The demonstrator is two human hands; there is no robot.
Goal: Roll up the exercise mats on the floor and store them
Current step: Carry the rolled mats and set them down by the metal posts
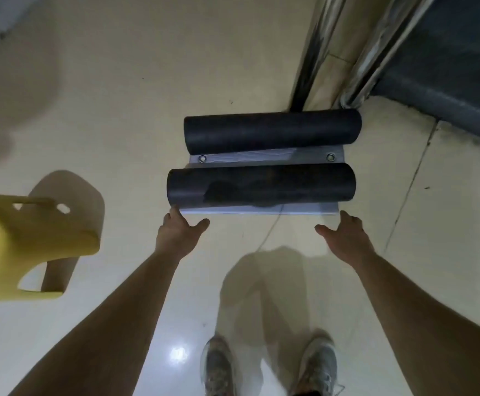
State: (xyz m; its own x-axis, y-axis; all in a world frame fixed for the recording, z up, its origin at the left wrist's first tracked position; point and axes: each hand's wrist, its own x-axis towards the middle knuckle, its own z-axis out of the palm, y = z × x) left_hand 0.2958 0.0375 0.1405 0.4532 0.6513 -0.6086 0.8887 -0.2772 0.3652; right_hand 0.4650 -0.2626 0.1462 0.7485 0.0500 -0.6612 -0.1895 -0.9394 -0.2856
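Head view: looking down at two bare arms, two feet and a pale shiny floor (96, 115).
Near mat (261, 185): dark and rolled up into a tube. It lies sideways on the floor, just past both hands.
Near grey edge (299, 210): a thin flat strip of this mat that sticks out from under the roll, on the side closest to the hands.
Far mat (271, 131): dark and rolled up too. It lies just behind the near mat, side by side with it, close to the metal frame (316, 58).
Far grey strip (261, 159): the flat end of the far mat, with a small metal ring near each end. It shows between the two rolls.
Left hand (180, 230): open, holding nothing, thumb spread out to the side. Its fingertips are at the left corner of the near grey edge. Touching or not, I cannot tell.
Right hand (344, 235): open, holding nothing, thumb spread out. Its fingertips reach up by the right corner of the same edge.
Yellow chair (18, 247): stands on the floor to the left, well apart from the mats.
Shoes (218, 364): two of them, at the bottom, pointing toward the mats.
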